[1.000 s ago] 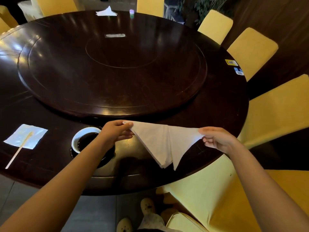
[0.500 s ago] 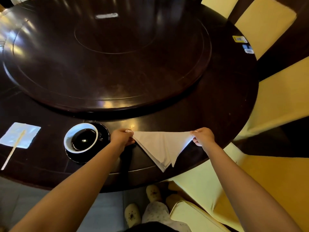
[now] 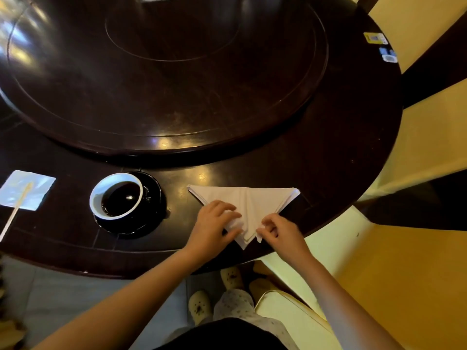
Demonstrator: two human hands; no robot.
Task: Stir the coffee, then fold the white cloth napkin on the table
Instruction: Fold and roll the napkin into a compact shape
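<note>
Lowered since before, the white cloth napkin (image 3: 252, 203) is laid flat just right of the coffee cup (image 3: 116, 195), pressed by the loosely spread left hand (image 3: 214, 223) and pinched by the right hand (image 3: 280, 233).

One white cloth napkin (image 3: 242, 200) being touched by two hands (image 3: 214, 223) (image 3: 280, 231), one cup of coffee (image 3: 116, 195) being carried by one black saucer (image 3: 154, 210), one stirrer (image 3: 15, 213) being propped on one paper square (image 3: 38, 188), one yellow sticker (image 3: 375, 37) being shown on one round table (image 3: 328, 173), one turntable (image 3: 177, 97) being borne by it
</note>
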